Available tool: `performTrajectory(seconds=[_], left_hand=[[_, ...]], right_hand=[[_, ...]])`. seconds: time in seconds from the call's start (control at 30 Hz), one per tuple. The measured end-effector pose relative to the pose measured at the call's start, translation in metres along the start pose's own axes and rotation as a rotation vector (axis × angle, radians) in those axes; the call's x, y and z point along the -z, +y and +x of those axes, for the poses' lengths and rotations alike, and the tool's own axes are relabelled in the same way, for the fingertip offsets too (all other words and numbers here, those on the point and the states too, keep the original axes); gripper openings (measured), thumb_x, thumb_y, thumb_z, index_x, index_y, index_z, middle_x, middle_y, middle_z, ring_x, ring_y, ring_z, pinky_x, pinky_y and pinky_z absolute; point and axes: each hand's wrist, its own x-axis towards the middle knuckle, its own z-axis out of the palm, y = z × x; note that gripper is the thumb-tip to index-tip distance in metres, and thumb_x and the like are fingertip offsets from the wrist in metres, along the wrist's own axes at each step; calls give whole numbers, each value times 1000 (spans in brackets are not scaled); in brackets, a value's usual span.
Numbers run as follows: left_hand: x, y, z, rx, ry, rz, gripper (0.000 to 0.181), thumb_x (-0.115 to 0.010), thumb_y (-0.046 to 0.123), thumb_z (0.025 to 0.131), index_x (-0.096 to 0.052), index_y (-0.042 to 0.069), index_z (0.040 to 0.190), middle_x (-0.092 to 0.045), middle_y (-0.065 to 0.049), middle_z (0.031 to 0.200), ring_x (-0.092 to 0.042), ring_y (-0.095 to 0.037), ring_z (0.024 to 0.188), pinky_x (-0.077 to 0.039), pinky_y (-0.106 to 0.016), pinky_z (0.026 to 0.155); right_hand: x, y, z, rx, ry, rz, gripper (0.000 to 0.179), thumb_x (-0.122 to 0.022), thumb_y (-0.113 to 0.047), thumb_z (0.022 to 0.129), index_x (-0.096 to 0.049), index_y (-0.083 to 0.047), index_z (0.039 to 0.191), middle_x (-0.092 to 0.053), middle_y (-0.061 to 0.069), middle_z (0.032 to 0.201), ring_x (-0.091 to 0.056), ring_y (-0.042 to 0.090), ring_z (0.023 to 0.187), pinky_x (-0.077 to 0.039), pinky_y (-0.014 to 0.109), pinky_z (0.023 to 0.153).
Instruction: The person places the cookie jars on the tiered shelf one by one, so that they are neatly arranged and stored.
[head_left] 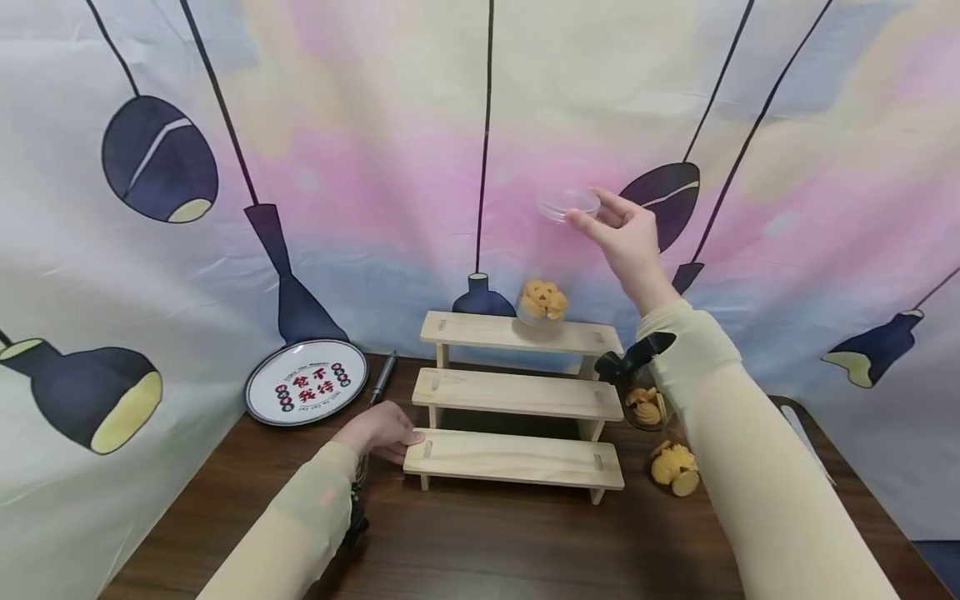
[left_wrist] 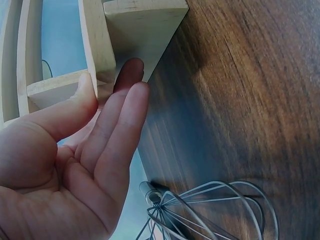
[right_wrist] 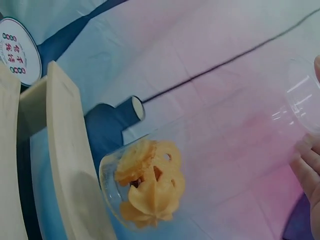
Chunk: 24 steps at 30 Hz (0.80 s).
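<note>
Right sleeve [head_left: 765,500] is seen closest to the camera. Clear lid [head_left: 561,202] is pinched in the right hand [head_left: 630,242], raised above the three-tier wooden stand [head_left: 517,393]. Bottom board [head_left: 517,458] is gripped at its left end by the left hand [head_left: 378,429], thumb on top, fingers beneath. Cookies [right_wrist: 152,187] are held in a clear container [right_wrist: 112,192] on the top board [head_left: 480,329], right of centre. Whisk [head_left: 384,379] and lettered plate [head_left: 307,383] are noted to the left.

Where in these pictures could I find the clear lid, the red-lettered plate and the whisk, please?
Clear lid [head_left: 567,203]: head view, the middle of its disc.
Red-lettered plate [head_left: 309,382]: head view, the middle of its face.
Whisk [head_left: 385,377]: head view, its handle.
</note>
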Motion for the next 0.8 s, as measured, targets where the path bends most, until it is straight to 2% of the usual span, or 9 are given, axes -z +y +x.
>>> performTrajectory(seconds=[0.07,0.13,0.17,0.27,0.6,0.8], left_hand=[[-1,1,-1,-5,-4,-4,27,-63,9,91,-62,-14,105,-68,-13,81,-66,-17,70,-59,-35,68],[-1,1,-2,-8,-7,-10,27,-63,9,91,-62,-14,105,-69,-13,81,-67,-17,69,-59,-34,68],[-2,1,-3,-9,-10,-13,27,-63,9,91,-62,-14,105,-69,-13,80,-66,-17,69,-59,-34,68],[-2,2,-4,-8,-13,-20,26,-63,8,91,-63,-14,104,-69,-13,79,-66,-17,68,-59,-34,68],[-3,1,-6,4,-8,-40,25,-63,8,91,-64,-14,104,-70,-14,79,-67,-18,69,-60,-34,68],[-4,2,-6,7,-6,-54,31,-63,8,91,-60,-17,109,-70,-16,84,-68,-20,73,-60,-35,69]], right_hand=[[-7,2,0,-8,-2,-12,66,-81,-32,75,-56,-10,132,-67,10,116,-64,9,103,-36,35,110],[-14,4,0,-18,-11,-7,67,-81,-31,75,-55,-11,134,-64,13,121,-63,12,108,-35,34,111],[-18,4,1,-21,-17,3,66,-81,-30,76,-55,-11,134,-64,14,122,-62,14,109,-44,35,103],[-30,6,1,-27,-31,39,65,-81,-26,76,-55,-9,133,-62,16,123,-62,18,112,-46,31,101],[-63,11,-1,-47,-79,56,66,-81,-25,76,-53,-8,134,-61,13,127,-60,20,114,-47,28,100],[-72,11,-1,-41,-95,77,62,-80,-21,78,-54,-6,133,-61,15,126,-61,22,113,-49,28,97]])
